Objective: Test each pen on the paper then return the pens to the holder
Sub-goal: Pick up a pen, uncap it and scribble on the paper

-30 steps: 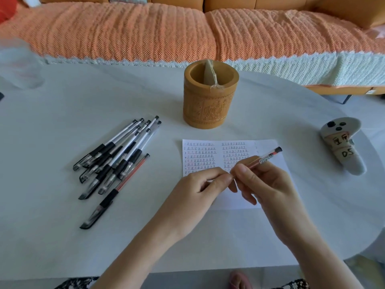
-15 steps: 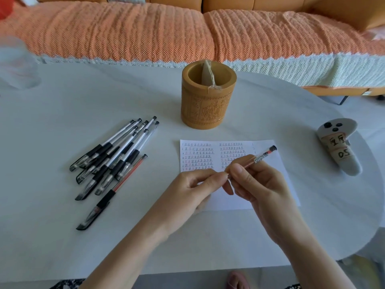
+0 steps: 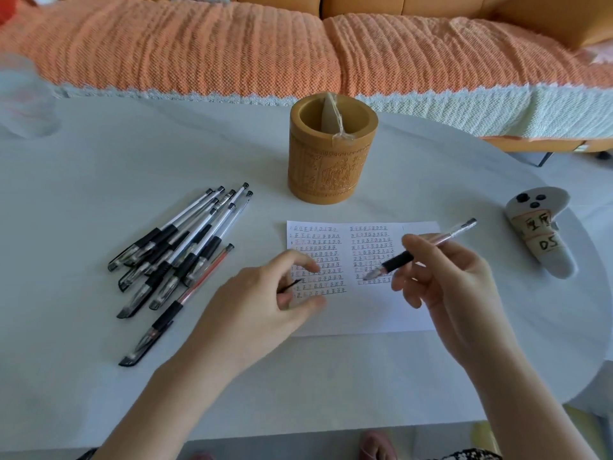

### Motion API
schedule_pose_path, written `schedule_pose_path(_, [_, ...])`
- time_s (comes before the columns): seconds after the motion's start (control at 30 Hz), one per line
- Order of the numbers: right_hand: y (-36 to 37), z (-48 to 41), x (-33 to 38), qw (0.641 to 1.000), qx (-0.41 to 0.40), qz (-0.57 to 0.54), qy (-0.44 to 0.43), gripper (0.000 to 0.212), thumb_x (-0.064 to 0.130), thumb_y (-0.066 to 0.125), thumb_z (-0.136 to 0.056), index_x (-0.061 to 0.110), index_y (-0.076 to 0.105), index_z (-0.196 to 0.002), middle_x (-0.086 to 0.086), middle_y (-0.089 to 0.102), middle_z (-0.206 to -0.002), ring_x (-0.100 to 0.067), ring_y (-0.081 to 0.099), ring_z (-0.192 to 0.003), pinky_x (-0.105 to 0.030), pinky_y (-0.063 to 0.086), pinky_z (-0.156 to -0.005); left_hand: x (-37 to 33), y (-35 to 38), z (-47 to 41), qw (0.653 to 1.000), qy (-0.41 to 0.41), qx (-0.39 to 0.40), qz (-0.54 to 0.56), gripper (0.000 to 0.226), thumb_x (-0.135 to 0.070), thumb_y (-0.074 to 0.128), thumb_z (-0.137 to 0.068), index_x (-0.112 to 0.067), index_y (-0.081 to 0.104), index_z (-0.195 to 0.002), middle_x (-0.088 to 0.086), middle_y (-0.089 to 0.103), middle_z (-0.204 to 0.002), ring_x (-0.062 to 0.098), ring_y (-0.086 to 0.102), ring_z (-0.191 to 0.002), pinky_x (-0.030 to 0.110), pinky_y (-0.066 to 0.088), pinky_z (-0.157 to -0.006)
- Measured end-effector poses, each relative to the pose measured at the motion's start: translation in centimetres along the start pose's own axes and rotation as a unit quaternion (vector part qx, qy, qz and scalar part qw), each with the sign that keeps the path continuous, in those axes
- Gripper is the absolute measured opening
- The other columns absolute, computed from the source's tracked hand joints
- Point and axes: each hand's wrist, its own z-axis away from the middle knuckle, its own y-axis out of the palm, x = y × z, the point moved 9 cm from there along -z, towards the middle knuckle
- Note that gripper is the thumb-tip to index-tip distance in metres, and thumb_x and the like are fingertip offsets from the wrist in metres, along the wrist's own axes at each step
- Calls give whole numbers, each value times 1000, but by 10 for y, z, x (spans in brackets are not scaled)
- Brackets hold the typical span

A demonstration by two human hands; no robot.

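- While I watch through the head camera, the right hand (image 3: 454, 287) has its grip closed round a clear-barrelled pen with a black rubber sleeve (image 3: 428, 247), thumb and fingers pinching the barrel behind the sleeve.
- That pen is uncapped and slants down to the left, with its tip over the right column of marks on the white paper sheet (image 3: 365, 313). The tip is blurred, so I cannot tell whether it touches.
- The left hand (image 3: 265, 303) hovers over the sheet's left edge with its fingers curled. Its grip pinches a thin black piece (image 3: 289, 287), too small for me to identify.
- The sheet lies flat on the white desk (image 3: 99, 376) and carries rows of small handwritten marks in two columns.
- The carved tan cylindrical holder (image 3: 331, 167) stands upright just beyond the sheet, with a pale tag on a string inside it.
- A heap of capped clear pens with black sleeves (image 3: 185, 247) lies on the desk left of the sheet.
- A red-ink pen (image 3: 185, 300) lies along the heap's near side.
- A white handheld controller with handwritten labels (image 3: 544, 240) rests at the right, well apart from the sheet.
- An orange woven sofa cover (image 3: 199, 44) runs behind the desk.
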Motion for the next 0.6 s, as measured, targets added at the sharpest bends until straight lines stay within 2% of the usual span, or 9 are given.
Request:
schedule_pose_path(0.07, [3,0,-4,1000,9,-6,17,21,14,65,-75,6,47,-68,-6,53,-47,-16,51,-40,-20,32,-36,-4,9,1,999,6,11,-48,35,-52,66,-73,-45,52,-104,-12,41,-55,-2,46,-58,13,30,-50])
schedule_pose_path(0.13, [0,-1,-6,1000,-1,-19,18,31,13,67,-71,12,39,-59,-2,41,-42,-16,46,-36,-19,29,-35,-10,15,0,996,22,3,-83,44,-58,64,-72,-48,49,-111,-23,44,-64,-9,46,-64,8,33,-57])
schedule_pose_path(0.2, [-6,-3,-8,1000,-17,-22,7,35,7,65,-77,15,37,-58,1,34,-43,-17,43,-35,-20,28,-35,-14,18,-2,994,38,-10,-101,51,-61,63,-72,-48,46,-119,-33,53,-84,-8,51,-79,9,37,-68])
schedule_pose_path(0.27, [-8,-4,-8,1000,-19,-7,-10,23,2,55,-88,11,47,-68,0,44,-45,-20,51,-38,-21,30,-35,-15,22,-3,992,47,-15,-115,57,-63,61,-73,-48,44,-125,-31,57,-113,-6,55,-96,14,40,-77])
schedule_pose_path(0.3, [-5,-3,-7,1000,-13,8,-14,17,3,49,-92,9,54,-77,-4,54,-49,-24,58,-44,-23,31,-35,-15,24,-4,991,50,-16,-124,59,-64,60,-73,-48,43,-127,-28,56,-120,-4,56,-100,15,40,-80])
schedule_pose_path(0.37, [0,-3,-7,999,2,40,-19,22,11,47,-96,6,66,-88,-14,68,-64,-30,68,-59,-25,32,-38,-16,26,-4,988,54,-25,-144,59,-65,57,-74,-48,42,-129,-25,57,-120,-3,56,-101,15,40,-82])
schedule_pose_path(0.4, [1,-4,-8,998,1,60,-20,25,19,50,-95,5,70,-86,-16,70,-68,-29,69,-63,-25,32,-40,-17,26,-4,987,54,-30,-150,59,-66,56,-75,-47,42,-129,-24,58,-120,-3,56,-102,16,40,-82])
schedule_pose_path(0.5, [0,-4,-7,989,-38,140,-32,38,36,69,-81,1,67,-67,-10,66,-55,-13,54,-48,-17,30,-43,-19,29,-3,985,54,-40,-161,59,-67,53,-76,-47,40,-130,-24,58,-120,-3,56,-104,16,38,-79])
schedule_pose_path(0.6, [0,-5,-5,979,-79,181,-55,42,31,78,-75,0,56,-55,-3,52,-43,-8,41,-39,-12,31,-42,-19,32,-4,983,52,-37,-174,59,-69,51,-76,-47,39,-129,-24,59,-117,-5,55,-102,14,33,-71])
